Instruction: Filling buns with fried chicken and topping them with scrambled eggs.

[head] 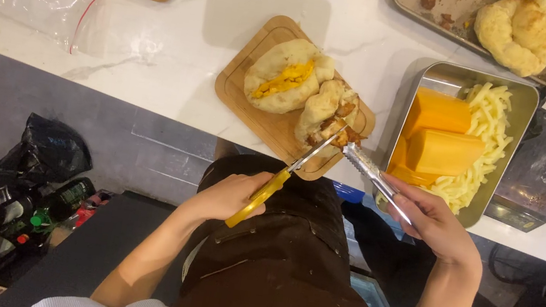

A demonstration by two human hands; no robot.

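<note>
Small wooden board (262,104) on white counter (173,43) carries two filled buns. Left hand (231,198) fingers wrapped around yellow-handled scissors (284,177), blades at the right bun (326,114) (filling looks like meat, unclear). Right hand (431,222) fingers pinching metal tongs (375,177), tips beside that bun.

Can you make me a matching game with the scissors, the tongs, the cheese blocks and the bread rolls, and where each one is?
Things:
1. scissors
2. tongs
3. cheese blocks
4. plain bread rolls

Places:
A. on the tray at the top right
B. in the right hand
C. in the metal tin with pale cheese strips
D. in the left hand

Pairs: 1-D, 2-B, 3-C, 4-A
</note>
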